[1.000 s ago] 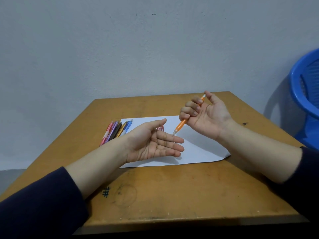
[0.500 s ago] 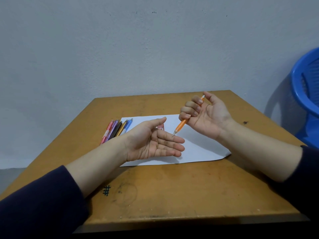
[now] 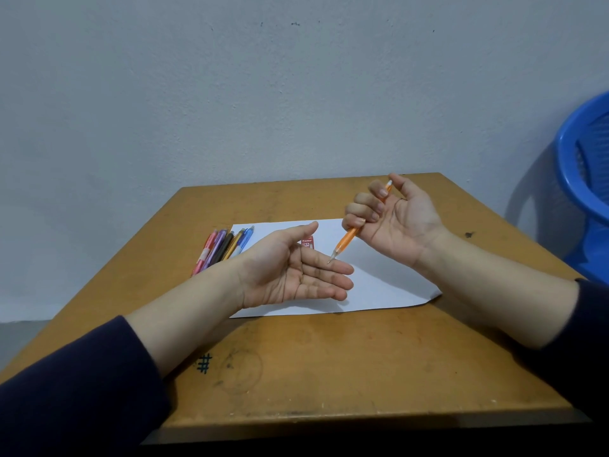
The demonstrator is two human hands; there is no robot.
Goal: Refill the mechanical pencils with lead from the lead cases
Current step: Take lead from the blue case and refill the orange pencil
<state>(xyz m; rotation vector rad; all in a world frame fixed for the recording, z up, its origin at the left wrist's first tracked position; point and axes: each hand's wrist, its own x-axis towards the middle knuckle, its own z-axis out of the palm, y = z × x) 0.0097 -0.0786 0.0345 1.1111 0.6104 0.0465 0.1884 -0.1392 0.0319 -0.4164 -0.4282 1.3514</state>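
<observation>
I see the right hand (image 3: 395, 225) with fingers curled round the orange mechanical pencil (image 3: 346, 240), its tip slanting down to the fingers of the left hand (image 3: 290, 272); whether they touch I cannot tell. That hand lies palm up, fingers straight and together, holding nothing. The red lead case (image 3: 307, 242) sits on the white paper (image 3: 389, 278), half hidden behind the left thumb. The left wrist covers the near ends of the other pencils (image 3: 224, 245).

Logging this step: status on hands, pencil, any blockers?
Right hand grips orange pencil, tip over left fingers. Left hand open, palm up. Lead case on paper, partly hidden behind left hand. Nothing blocking.
</observation>
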